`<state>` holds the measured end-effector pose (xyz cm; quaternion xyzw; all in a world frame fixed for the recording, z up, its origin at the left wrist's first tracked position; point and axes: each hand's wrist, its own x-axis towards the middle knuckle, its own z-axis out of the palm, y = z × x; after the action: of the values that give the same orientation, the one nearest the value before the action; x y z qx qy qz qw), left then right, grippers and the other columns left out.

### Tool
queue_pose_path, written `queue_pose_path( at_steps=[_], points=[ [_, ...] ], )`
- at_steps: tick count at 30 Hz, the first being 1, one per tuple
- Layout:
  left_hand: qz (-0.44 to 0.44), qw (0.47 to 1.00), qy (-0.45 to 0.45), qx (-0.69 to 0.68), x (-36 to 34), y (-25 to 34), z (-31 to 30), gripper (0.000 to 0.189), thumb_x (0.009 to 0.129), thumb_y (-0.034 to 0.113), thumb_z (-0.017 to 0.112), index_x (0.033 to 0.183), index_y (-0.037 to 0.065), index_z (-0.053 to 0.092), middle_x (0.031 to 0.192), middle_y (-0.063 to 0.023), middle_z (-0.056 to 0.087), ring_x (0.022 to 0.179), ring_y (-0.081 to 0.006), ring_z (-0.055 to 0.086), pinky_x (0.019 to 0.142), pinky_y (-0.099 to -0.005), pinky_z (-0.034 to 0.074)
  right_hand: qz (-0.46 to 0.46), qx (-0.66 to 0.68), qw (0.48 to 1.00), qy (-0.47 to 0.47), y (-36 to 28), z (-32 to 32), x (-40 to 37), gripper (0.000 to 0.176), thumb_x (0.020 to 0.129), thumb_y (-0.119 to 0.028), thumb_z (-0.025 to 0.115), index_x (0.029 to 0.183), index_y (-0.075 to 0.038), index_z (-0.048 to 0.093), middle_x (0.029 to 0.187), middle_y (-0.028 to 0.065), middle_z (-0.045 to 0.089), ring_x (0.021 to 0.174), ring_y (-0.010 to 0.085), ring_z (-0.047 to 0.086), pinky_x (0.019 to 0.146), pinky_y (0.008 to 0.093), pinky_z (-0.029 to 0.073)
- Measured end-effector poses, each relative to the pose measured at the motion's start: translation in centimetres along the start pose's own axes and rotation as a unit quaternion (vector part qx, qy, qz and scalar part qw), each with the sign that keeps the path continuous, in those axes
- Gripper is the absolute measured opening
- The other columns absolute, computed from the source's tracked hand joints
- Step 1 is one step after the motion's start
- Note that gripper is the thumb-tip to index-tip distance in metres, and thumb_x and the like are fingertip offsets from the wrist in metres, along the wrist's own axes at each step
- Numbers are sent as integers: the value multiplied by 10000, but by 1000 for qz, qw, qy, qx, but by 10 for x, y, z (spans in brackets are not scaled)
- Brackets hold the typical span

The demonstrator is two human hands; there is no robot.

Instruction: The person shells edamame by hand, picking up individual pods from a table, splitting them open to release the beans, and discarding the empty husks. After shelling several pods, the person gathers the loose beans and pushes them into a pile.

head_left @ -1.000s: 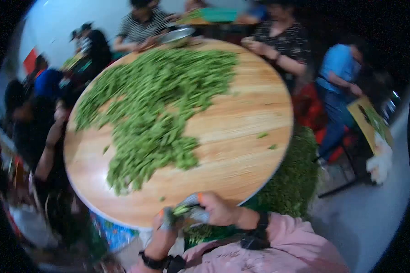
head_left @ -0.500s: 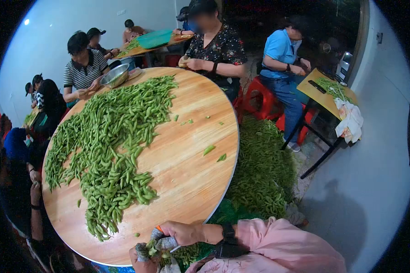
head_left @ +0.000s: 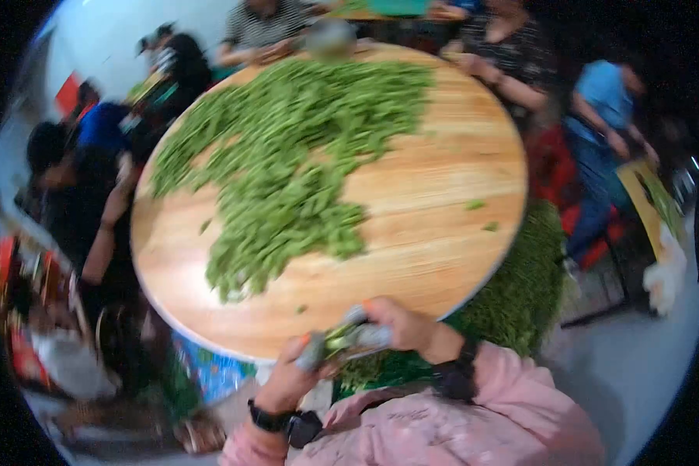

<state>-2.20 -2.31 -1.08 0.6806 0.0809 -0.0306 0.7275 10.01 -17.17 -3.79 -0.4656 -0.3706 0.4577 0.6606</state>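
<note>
Both my hands are at the near edge of the round wooden table [head_left: 435, 175], above my lap. My left hand [head_left: 286, 379] and my right hand [head_left: 408, 325] are closed on a small bunch of green soybean pods [head_left: 338, 339] between them. Grey wrappings cover some of the fingers, with orange at the tips. Motion blur hides how many pods there are. Beyond my hands, a large heap of soybean pods [head_left: 287, 182] covers the left and middle of the tabletop. A few loose pods [head_left: 474, 204] lie to its right.
A bowl [head_left: 330, 39] stands at the table's far edge. Several people sit around the table and behind it. More greens [head_left: 524, 272] are piled on the floor at right, near red stools [head_left: 555, 163] and a small side table [head_left: 643, 198]. A blue patterned bag [head_left: 210, 369] lies below left.
The view has swung left and down, so the table sits further right and higher. My left hand and wrist have come into fuller view. Both hands still grip green pods.
</note>
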Motion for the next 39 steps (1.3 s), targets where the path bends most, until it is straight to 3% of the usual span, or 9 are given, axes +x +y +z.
queue_pose_path(
  at_steps=[4,14,19,22,27,32,34,36,39],
  points=[
    [-47,991,-22,-126,4,-6,-8,133,859,145,403,847,50,496,605,31,423,521,-51,363,464,-195,285,23,-28,999,31,-12,5,4,150,784,-112,546,883,0,560,827,31,579,761,90,532,691,224,432],
    [94,974,25,206,9,-2,-7,211,787,156,512,908,-15,483,639,-100,518,588,-178,516,555,-268,406,47,-167,980,99,-26,24,5,119,773,-24,525,880,7,568,768,26,593,681,72,520,619,214,433],
    [112,978,-30,175,13,-5,-9,135,763,103,508,843,-6,521,595,-119,496,557,-198,490,542,-290,402,65,-140,985,75,-24,15,3,105,782,-33,519,858,20,569,757,25,589,677,70,520,611,211,434],
    [28,987,-51,148,11,-8,-11,144,791,106,483,844,-18,533,690,-94,534,663,-118,490,614,-257,404,77,-83,990,84,-23,18,2,95,788,-30,510,846,19,567,751,18,584,683,66,519,612,210,434],
    [101,974,-30,202,12,-10,-12,256,710,-17,486,964,-1,506,750,-91,553,690,-138,502,630,-265,410,57,-76,989,115,-19,16,5,94,792,-25,503,852,12,566,742,12,580,674,66,517,608,206,429],
    [36,925,62,374,16,7,-30,388,634,-32,537,1015,-7,472,748,-111,508,715,-204,519,627,-312,422,27,-179,938,295,-52,-9,-25,115,759,-76,555,849,-6,568,727,-1,565,640,62,503,583,203,416],
    [111,805,187,552,22,11,-36,435,632,19,575,1051,20,460,742,-135,492,716,-293,525,615,-356,430,23,-217,907,359,-60,-32,-50,116,747,-81,566,840,-11,563,714,-7,557,628,65,503,582,207,416],
    [114,802,184,557,26,9,-38,383,624,82,599,995,44,508,797,-151,501,745,-340,509,616,-381,429,35,-248,878,407,-69,-55,-81,143,734,-78,579,852,-5,544,742,10,550,650,83,511,599,218,421],
    [165,842,-36,513,18,6,-32,190,618,125,606,793,63,563,761,-125,509,727,-320,519,589,-378,429,63,-459,744,481,-70,-95,-134,294,700,-1,559,977,14,463,832,59,542,735,110,519,658,226,415]
  ],
)
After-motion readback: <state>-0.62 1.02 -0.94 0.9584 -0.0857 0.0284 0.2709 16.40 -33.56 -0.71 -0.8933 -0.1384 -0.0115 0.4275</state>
